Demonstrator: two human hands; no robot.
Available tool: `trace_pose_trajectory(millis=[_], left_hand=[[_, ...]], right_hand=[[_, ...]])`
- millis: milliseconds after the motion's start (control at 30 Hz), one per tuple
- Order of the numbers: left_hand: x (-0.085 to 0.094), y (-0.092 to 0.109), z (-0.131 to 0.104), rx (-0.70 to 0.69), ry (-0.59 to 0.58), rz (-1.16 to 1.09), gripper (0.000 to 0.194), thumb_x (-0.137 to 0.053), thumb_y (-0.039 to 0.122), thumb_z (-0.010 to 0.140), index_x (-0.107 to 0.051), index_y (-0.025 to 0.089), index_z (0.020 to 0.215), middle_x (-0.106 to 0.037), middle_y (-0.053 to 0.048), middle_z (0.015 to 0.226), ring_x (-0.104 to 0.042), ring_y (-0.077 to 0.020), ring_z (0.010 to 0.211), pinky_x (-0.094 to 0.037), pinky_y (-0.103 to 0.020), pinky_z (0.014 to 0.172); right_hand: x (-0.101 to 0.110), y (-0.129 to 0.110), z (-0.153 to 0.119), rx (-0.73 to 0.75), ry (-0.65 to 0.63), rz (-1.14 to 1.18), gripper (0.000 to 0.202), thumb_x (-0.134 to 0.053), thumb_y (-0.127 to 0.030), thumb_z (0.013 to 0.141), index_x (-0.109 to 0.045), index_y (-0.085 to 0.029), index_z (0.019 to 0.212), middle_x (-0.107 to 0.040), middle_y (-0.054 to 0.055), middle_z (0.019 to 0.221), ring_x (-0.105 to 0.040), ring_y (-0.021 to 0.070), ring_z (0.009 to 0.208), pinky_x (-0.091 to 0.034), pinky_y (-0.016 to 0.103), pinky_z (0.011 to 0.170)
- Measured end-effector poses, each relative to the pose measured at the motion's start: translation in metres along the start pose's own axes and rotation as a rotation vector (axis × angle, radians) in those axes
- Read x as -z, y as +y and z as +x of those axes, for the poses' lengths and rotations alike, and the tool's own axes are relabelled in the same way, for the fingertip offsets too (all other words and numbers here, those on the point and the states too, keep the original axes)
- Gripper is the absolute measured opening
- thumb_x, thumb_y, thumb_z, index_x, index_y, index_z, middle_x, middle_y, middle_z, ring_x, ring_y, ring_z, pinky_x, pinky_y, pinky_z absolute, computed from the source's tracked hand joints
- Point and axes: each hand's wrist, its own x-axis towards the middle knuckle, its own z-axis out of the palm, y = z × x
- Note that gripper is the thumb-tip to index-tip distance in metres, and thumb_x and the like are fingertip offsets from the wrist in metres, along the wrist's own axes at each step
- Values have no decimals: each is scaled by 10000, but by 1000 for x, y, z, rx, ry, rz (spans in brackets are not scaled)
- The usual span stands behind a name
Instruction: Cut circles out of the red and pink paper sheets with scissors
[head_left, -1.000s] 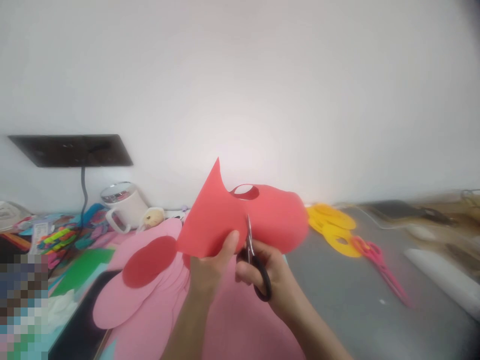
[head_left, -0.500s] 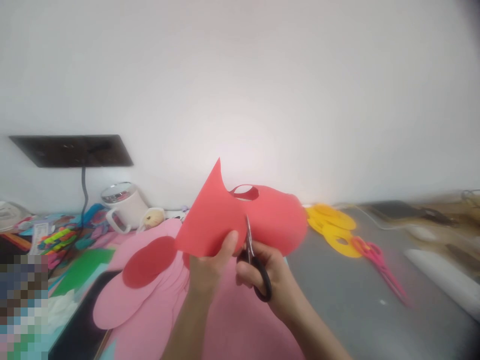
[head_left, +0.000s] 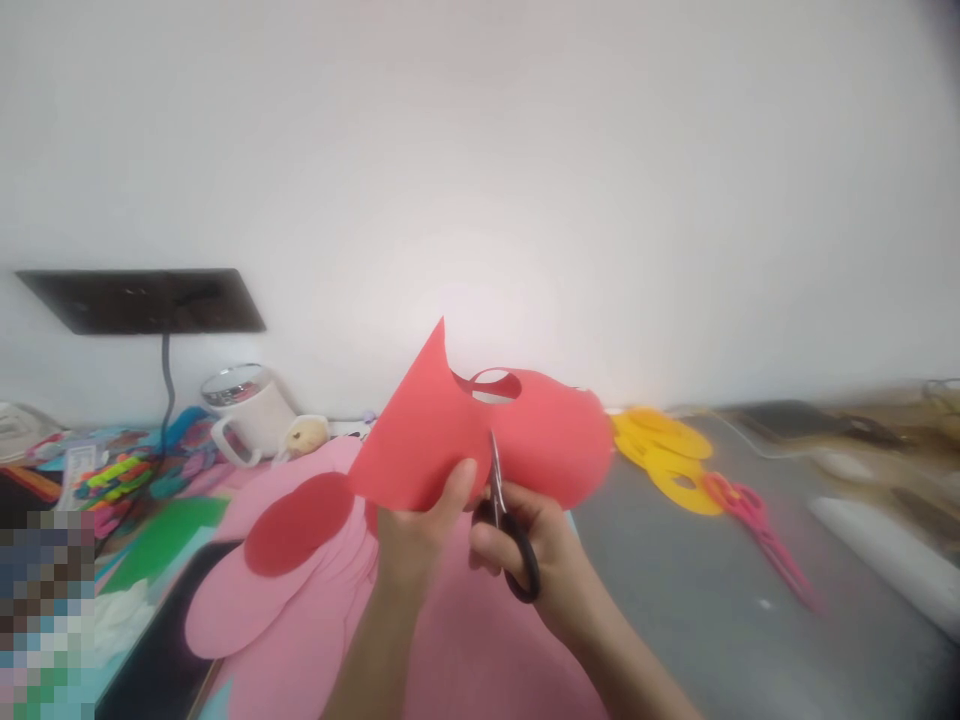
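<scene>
Red paper (head_left: 555,440) part-cut, rest intact | left fingers (head_left: 459,487) pinching it | right fingers (head_left: 491,545) gripping black-handled scissors (head_left: 498,485) | cut red oval (head_left: 298,524) left of paper

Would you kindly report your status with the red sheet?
Left hand grips red sheet. Right hand holds black-handled scissors, blades at the sheet. Pink scissors off right, clear of work.

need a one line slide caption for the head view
Black-handled scissors in the right hand cutting red paper held by the left hand, pink paper ovals lying nearby.
</scene>
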Motion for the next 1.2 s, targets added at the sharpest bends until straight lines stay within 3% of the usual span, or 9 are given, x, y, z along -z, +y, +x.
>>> trace_pose_trajectory(millis=[133,233,633,867,1200], left_hand=[[3,3,0,-20,-60,33,161,-715,329,682,-615,214,631,-637,-6,605,-630,-187,597,-538,-302,553],[4,5,0,15,-103,34,164,-696,341,693,-613,223,614,-630,-4,577,-621,-186,579,-538,-315,569],[5,-2,3,-5,-51,47,153,-713,346,648,-648,219,703,-655,-16,682,-651,-207,681,-567,-340,655],[9,-10,8,-12,-61,46,199,-726,363,634,-653,211,739,-674,-43,747,-660,-246,732,-574,-393,670],[13,-2,8,-12,-96,81,140,-692,329,665,-623,216,711,-629,-6,685,-624,-201,674,-544,-344,625]], right_hand=[[3,-1,2,77,-38,-22,340,-766,-433,723,-523,-196,700,-449,-43,615,-396,120,579,-340,255,521],[5,-2,3,74,-57,-26,356,-759,-461,741,-516,-201,735,-440,-41,643,-379,123,590,-331,261,528],[5,-4,2,76,-63,-52,357,-761,-428,734,-479,-213,695,-422,-54,604,-360,116,558,-312,245,498],[5,-5,1,77,-69,-44,324,-769,-402,734,-516,-204,696,-419,-56,595,-352,107,544,-308,235,485],[5,-3,2,44,-44,-86,326,-756,-450,715,-550,-199,692,-457,-40,604,-383,120,558,-332,248,494]])
